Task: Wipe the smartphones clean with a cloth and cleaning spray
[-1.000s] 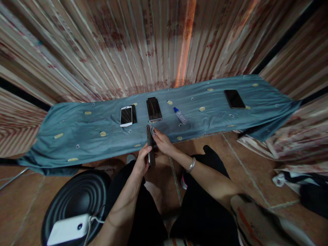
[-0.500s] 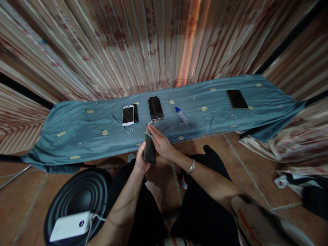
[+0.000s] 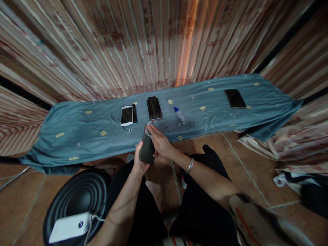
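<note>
While the person sits low before a long cloth-covered surface, both hands meet just in front of its near edge.

Left hand: left hand (image 3: 139, 160) is wrapped around the lower end of a dark phone (image 3: 147, 149), thumb on one side, and holds it up with its dark face turned toward the camera.
Right hand: right hand (image 3: 160, 143) lies against the phone's right edge, fingers stretched to the top corner, where the fingertips (image 3: 150, 127) pinch a small pale piece; what that piece is cannot be told. A silver bangle (image 3: 190, 165) sits on this wrist.
Held phone: above the person's knees, just short of the blue cloth (image 3: 77, 130), apart from the phones lying on it.
On the cloth: a white phone (image 3: 126, 115) lies partly over a dark one; just to the right lies a black phone (image 3: 154, 108) with another under it; a small clear bottle (image 3: 180, 115) with a blue cap lies on its side near them; a lone dark phone (image 3: 235, 98) lies well apart toward the far right.
Floor, lower left: a white power bank (image 3: 68, 227) with a cable rests on a round black ribbed stool (image 3: 77, 194).
Backdrop: striped patterned fabric (image 3: 128, 51) hangs behind the surface.
</note>
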Demonstrator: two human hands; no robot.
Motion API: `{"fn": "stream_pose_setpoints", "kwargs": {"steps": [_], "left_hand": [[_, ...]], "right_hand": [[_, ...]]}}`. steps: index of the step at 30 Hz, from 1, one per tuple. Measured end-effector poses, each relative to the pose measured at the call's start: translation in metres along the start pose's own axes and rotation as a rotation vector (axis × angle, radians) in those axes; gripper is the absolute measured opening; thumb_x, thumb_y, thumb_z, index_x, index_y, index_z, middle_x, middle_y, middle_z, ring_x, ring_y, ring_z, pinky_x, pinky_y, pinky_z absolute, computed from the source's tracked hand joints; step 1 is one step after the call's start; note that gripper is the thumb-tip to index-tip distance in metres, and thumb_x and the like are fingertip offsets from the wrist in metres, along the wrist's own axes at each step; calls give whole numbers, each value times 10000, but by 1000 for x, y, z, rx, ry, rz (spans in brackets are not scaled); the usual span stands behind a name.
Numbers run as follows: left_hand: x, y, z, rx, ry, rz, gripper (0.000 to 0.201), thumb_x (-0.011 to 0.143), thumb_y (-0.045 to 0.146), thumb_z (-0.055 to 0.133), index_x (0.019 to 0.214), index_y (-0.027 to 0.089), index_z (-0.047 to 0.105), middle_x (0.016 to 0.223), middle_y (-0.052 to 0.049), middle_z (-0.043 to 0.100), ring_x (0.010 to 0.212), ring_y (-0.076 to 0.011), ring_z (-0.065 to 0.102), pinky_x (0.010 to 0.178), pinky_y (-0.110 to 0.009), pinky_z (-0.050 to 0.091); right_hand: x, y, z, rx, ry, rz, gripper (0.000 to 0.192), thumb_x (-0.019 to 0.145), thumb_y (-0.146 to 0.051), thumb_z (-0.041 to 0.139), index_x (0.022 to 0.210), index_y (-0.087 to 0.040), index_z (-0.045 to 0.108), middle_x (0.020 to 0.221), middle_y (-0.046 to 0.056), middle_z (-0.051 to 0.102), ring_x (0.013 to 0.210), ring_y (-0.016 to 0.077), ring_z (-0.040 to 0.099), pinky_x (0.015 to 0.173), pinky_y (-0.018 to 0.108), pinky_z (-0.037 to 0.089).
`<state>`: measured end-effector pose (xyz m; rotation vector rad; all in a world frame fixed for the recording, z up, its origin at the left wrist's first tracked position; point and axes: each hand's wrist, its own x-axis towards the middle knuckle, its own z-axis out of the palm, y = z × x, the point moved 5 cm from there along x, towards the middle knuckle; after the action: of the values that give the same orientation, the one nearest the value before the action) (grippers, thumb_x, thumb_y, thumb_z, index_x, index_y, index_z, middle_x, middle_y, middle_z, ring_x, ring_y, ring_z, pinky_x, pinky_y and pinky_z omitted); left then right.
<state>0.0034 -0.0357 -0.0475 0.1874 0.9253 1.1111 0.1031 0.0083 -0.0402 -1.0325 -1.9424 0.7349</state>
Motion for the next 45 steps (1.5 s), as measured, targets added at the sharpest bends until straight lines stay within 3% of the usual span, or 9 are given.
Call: {"fn": "stream_pose_setpoints", "kwargs": {"steps": [5, 10, 18, 26, 34, 40, 45], "left_hand": [[-2, 8, 2, -13, -56, 18, 386, 899, 419, 426, 890, 115, 663, 732, -94, 683, 522, -154, 593, 407, -221, 416], [-1, 8, 3, 13, -29, 11, 408, 916, 411, 383, 860, 113, 655, 676, -80, 662, 496, -146, 577, 405, -217, 407], [4, -7, -2, 104, -21, 7, 311, 873, 429, 523, 801, 149, 638, 620, -25, 643, 465, -125, 561, 435, -230, 420], [8, 4, -11, 25, 131, 82, 301, 917, 390, 476, 843, 172, 670, 611, 4, 650, 494, -121, 582, 535, -243, 482], [13, -10, -11, 64, 89, 82, 250, 821, 418, 619, 828, 171, 662, 634, -5, 666, 704, -199, 703, 695, -315, 570], [18, -10, -11, 45, 45, 142, 254, 821, 413, 632, 904, 181, 694, 844, -54, 751, 974, -237, 707, 843, -323, 563], [19, -4, -8, -36, 82, 170, 210, 839, 342, 614, 942, 189, 715, 839, -27, 752, 915, -187, 710, 864, -279, 544]], "right_hand": [[-2, 15, 8, 10, 4, 63, 571, 974, -183, 337, 1544, -179, 308, 1598, 74, 348, 1492, 197, 284, 1246, 438, 249], [-5, 19, 8, 11, 27, 88, 557, 984, -207, 327, 1538, -155, 319, 1594, 94, 351, 1492, 200, 286, 1245, 432, 249], [-4, -1, -5, 11, 51, -22, 572, 992, -208, 316, 1561, -202, 262, 1631, 52, 273, 1508, 184, 238, 1252, 420, 231], [-16, -18, 10, 8, -28, -143, 590, 986, -170, 309, 1570, -173, 227, 1627, 82, 276, 1502, 191, 256, 1242, 425, 275], [-11, -3, 2, 10, 10, -69, 559, 1011, -220, 303, 1567, -222, 245, 1620, 51, 301, 1500, 193, 264, 1243, 443, 265], [-15, -8, 2, 35, -1, -58, 547, 1017, -234, 300, 1561, -192, 264, 1622, 72, 290, 1498, 193, 268, 1245, 429, 254], [-23, -20, 2, 52, -30, -89, 543, 1015, -228, 296, 1558, -210, 278, 1620, 56, 298, 1495, 181, 274, 1243, 418, 266]]}}
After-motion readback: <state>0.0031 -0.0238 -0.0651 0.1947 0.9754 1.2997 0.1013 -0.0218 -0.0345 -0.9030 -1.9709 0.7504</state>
